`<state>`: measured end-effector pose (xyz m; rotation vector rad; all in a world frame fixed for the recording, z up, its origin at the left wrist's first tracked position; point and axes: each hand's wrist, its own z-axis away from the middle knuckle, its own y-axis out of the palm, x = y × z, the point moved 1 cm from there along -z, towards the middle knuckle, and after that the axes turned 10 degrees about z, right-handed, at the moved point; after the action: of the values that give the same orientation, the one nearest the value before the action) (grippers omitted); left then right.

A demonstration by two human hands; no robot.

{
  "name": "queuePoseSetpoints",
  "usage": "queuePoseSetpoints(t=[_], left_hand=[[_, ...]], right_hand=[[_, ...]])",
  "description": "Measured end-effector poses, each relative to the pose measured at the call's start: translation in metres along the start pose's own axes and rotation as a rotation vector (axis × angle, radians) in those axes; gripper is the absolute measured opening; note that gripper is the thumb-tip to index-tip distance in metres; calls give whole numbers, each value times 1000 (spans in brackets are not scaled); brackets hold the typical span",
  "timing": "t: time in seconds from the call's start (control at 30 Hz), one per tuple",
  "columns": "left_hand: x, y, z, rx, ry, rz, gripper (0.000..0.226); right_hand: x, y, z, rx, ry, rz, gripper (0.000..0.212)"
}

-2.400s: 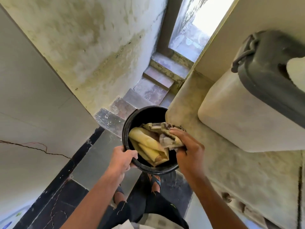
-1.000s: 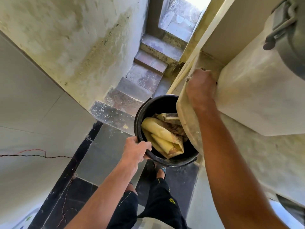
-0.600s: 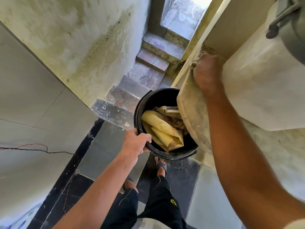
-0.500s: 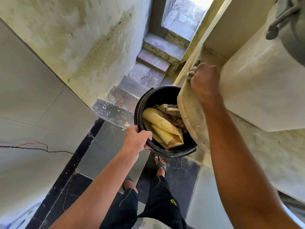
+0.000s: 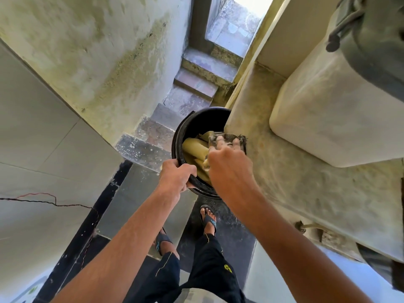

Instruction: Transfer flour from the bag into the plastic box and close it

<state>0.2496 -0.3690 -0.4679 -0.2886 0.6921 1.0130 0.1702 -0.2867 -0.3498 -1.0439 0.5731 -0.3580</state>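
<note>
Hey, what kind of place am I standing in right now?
Probably a narrow passage in a house, beside a stone counter: worn steps rise to a bright doorway, the wall is stained plaster, and a large plastic box sits on the counter.

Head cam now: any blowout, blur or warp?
Head view: doorway at top is blown out white; wide-angle bends the wall and counter edge; right hand and its cloth are slightly motion-soft; left hand on the bucket is sharp.

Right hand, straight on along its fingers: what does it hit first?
The right hand already holds a dusty cloth at the ledge edge; beyond that, probably the ledge surface, depth unclear.
</note>
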Motion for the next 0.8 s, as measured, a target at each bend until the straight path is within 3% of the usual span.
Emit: queuePoseSetpoints(t=[0.13, 0.23, 0.33, 0.43, 0.53, 0.67, 0.8], left_hand=[[3, -1, 6, 1, 5, 10, 11], [5, -5, 10, 3, -12, 1, 13], [7, -10, 14, 11, -19, -3, 13], [10, -12, 17, 16, -17, 7, 13], [14, -12, 19, 15, -16, 23, 12], [22, -15, 22, -2, -32, 44, 14], [37, -17, 26, -7, -67, 88, 18]], right_hand=[[12, -3, 16, -32, -103, -54, 30], [-1, -6, 12, -208, -94, -251, 18], [-24, -21, -4, -445, -38, -375, 21], [-57, -32, -34, -626, 143, -288, 19], [-76, -7, -63, -509, 238, -231, 21], [-56, 39, -53, -534, 129, -122, 26], [-22, 73, 5, -553, -65, -190, 42]])
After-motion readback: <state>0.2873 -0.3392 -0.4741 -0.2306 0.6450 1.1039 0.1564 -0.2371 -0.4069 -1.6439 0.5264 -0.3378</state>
